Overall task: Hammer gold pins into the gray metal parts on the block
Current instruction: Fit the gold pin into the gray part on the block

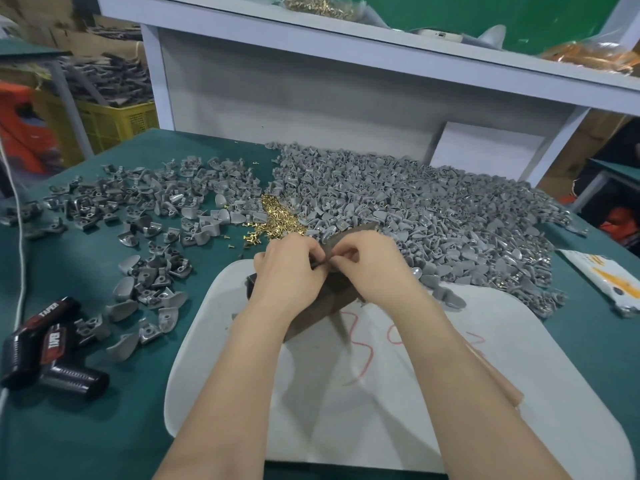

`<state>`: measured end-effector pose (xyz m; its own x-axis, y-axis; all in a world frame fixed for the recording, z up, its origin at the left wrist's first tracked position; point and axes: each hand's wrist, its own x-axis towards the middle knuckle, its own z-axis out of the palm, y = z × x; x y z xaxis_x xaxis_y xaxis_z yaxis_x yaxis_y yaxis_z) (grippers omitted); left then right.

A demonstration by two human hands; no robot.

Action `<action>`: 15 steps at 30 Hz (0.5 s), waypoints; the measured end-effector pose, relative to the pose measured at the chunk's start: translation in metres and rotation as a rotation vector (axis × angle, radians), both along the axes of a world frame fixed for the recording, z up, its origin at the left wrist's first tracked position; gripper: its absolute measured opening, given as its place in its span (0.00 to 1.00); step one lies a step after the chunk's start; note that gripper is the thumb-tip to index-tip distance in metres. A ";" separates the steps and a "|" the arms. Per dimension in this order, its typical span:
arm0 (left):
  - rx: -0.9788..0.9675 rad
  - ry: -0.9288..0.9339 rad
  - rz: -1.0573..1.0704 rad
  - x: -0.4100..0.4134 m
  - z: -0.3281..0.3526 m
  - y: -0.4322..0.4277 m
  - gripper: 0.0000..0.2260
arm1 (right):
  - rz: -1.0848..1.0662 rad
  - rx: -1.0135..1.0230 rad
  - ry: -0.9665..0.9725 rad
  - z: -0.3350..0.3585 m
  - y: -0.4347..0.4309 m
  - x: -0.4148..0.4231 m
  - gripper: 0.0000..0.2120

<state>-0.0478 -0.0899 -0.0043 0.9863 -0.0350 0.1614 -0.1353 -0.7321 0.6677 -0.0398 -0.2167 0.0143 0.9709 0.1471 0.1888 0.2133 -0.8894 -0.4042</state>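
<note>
Clearly the left hand (287, 271) and right hand (370, 271) met over the dark brown block (311, 315), fingers curled, pinching something too small to tell. Probably a pin was being set; next it needed a hammer tap. Little gold pins (277, 218) lay at 12 o'clock, gray metal parts (433, 216) at 2.

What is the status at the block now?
Left hand and right hand pinch a small piece together over the block. Gold pins heaped just behind. Nothing in the way.
</note>
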 end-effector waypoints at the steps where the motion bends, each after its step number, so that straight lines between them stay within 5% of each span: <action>1: -0.001 -0.001 0.003 0.000 0.000 0.000 0.04 | -0.001 0.068 -0.004 -0.004 -0.003 0.000 0.05; 8: 0.018 -0.009 0.016 0.001 -0.002 0.001 0.03 | -0.025 0.263 -0.073 -0.022 -0.009 0.000 0.02; 15: 0.014 -0.004 0.014 0.000 0.000 0.000 0.01 | -0.037 0.078 -0.154 -0.018 -0.002 -0.004 0.04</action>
<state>-0.0477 -0.0902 -0.0046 0.9860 -0.0234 0.1650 -0.1276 -0.7430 0.6570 -0.0441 -0.2189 -0.0036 0.9342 0.0907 0.3451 0.2455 -0.8652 -0.4371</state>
